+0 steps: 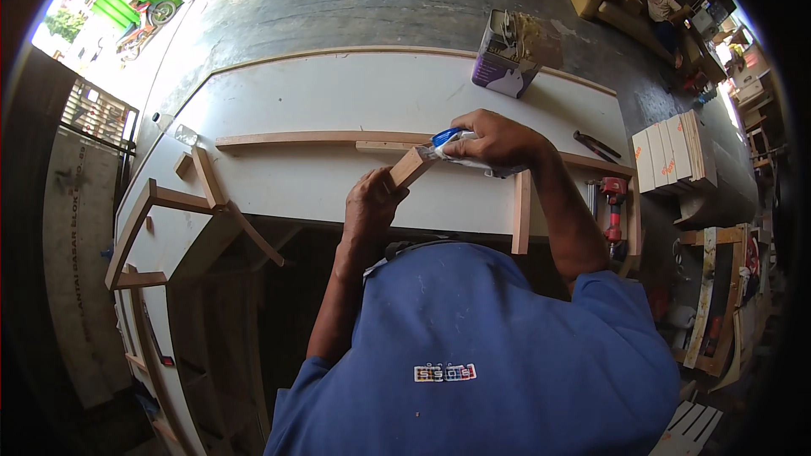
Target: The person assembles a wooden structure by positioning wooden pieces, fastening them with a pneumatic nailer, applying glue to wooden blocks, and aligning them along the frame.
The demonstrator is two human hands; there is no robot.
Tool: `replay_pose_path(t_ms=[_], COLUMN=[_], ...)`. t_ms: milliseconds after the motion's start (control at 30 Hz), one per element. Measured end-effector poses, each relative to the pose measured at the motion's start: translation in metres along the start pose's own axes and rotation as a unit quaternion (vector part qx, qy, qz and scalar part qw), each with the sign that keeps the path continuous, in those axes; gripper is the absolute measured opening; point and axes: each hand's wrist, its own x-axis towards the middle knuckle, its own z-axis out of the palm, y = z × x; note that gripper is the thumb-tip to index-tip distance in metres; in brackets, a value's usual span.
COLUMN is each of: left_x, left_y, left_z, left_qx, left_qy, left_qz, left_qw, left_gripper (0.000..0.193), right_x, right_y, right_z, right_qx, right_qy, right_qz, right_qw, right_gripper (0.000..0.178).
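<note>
From my remote station, I note the left hand (370, 203) over the near edge of the white desk (321, 89), its fingers closed around the lower end of a short wooden block (410, 168), which slants up and to the right. I read the right hand (500, 140) as gripping a blue-and-white plastic packet (445, 137), fingers wrapped around it, at the block's upper end; I cannot tell whether packet and wood touch. Beyond the block, I locate a long wooden strip (291, 140), a purple container (502, 74) farther back, and a red power tool (614, 199) at right.
</note>
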Motion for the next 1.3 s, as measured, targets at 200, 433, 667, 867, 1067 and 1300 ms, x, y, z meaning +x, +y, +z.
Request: replay_pose_path(t_ms=[200, 433, 667, 867, 1067, 1300], left_x=[-0.007, -0.024, -0.028, 0.01, 0.019, 0.026], left_y=[-0.001, -0.064, -0.116, -0.16, -0.193, -0.189], left_z=[-0.01, -0.024, -0.011, 0.018, 0.026, 0.027], left_qx=[-0.118, 0.033, 0.195, 0.27, 0.265, 0.21], left_qy=[-0.025, 0.031, 0.044, 0.016, -0.016, 0.013], left_qz=[-0.129, -0.244, -0.352, -0.306, -0.293, -0.236], left_qw=[0.984, 0.969, 0.914, 0.913, 0.919, 0.949], left_gripper=[0.031, 0.038, 0.033, 0.022, 0.025, 0.021], right_x=[0.0, -0.028, -0.001, 0.073, 0.16, 0.216], right_y=[0.09, 0.325, 0.34, 0.271, 0.164, 0.139], right_z=[-0.03, -0.091, -0.095, 0.002, 0.111, 0.15], right_qx=[-0.035, -0.316, -0.418, -0.251, -0.176, -0.177], right_qy=[0.079, 0.155, 0.148, 0.28, 0.151, 0.07], right_qz=[0.05, 0.292, 0.341, 0.007, 0.038, 0.068], right_qw=[0.995, 0.889, 0.829, 0.927, 0.972, 0.979], right_gripper=[0.04, 0.029, 0.027, 0.048, 0.055, 0.069])
